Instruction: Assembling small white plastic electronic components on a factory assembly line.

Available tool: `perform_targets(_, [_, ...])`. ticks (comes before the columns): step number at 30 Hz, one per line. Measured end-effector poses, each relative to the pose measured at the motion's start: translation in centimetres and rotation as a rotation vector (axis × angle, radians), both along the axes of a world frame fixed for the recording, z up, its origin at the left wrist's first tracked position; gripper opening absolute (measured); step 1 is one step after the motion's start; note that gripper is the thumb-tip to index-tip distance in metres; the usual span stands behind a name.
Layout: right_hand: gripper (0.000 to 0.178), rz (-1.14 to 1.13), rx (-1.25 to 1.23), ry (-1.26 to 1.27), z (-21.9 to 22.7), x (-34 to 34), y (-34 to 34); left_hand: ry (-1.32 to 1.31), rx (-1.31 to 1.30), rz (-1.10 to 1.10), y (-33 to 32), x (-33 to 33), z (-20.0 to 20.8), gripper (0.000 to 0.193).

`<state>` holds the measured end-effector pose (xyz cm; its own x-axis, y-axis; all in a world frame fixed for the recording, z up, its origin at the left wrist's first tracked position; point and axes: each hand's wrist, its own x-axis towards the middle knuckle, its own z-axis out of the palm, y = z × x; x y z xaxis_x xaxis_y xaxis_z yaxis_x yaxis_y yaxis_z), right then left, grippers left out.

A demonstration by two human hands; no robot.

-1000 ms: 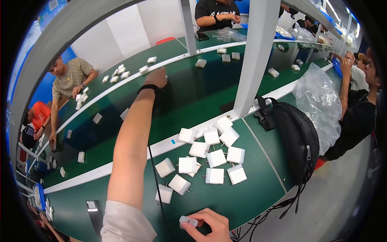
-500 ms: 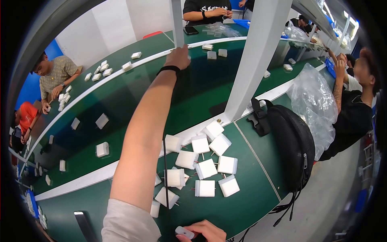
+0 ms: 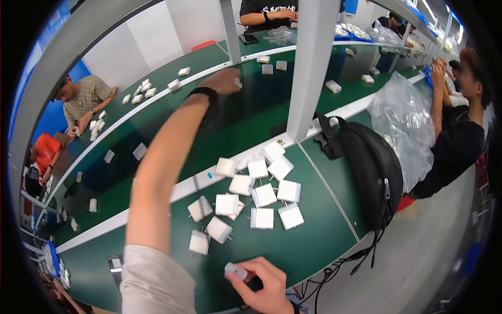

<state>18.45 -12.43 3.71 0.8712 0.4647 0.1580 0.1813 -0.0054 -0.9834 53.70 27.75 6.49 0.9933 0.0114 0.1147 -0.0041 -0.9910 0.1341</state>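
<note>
My left arm stretches across the green belt, and my left hand is pinched on a small white piece, partly hidden by the fingers. Low in the picture, over the near green table, my right hand grips a small white charger housing with a greyish end between thumb and fingers. Just beyond it lies a loose cluster of white charger blocks with translucent ends, several with thin metal pins sticking out. One charger block lies at the cluster's near left.
A white post rises from the rail between table and belt. A black waist bag and a clear plastic bag lie right. More white blocks sit on the belt. A dark phone-like device lies left. Co-workers sit around.
The view has shifted. My left hand stays over the far side of the belt, now showing a white piece at its fingers. My right hand has come further into view with the housing, turned differently.
</note>
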Motion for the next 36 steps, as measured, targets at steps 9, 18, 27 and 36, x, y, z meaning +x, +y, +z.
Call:
perform_targets(9, [0.019, 0.024, 0.092, -0.098, -1.7, 0.5, -0.8, 0.134, -0.136, -0.252, -12.0, -25.0, 6.3, 0.041])
perform_targets(18, [0.02, 0.027, 0.122, -0.11, -2.3, -0.5, -0.6, 0.087, -0.254, -0.067, -14.7, -33.1, 3.2, 0.056])
perform_targets(27, [0.02, 0.139, 0.285, 0.15, -2.8, 0.4, -0.7, -0.131, -0.629, 0.031, -22.4, -43.1, 6.6, 0.043])
perform_targets(36, [0.028, 0.373, 0.306, 0.305, -2.6, 0.8, -1.3, -0.279, -1.196, 0.139, -25.7, -45.9, -1.5, 0.031])
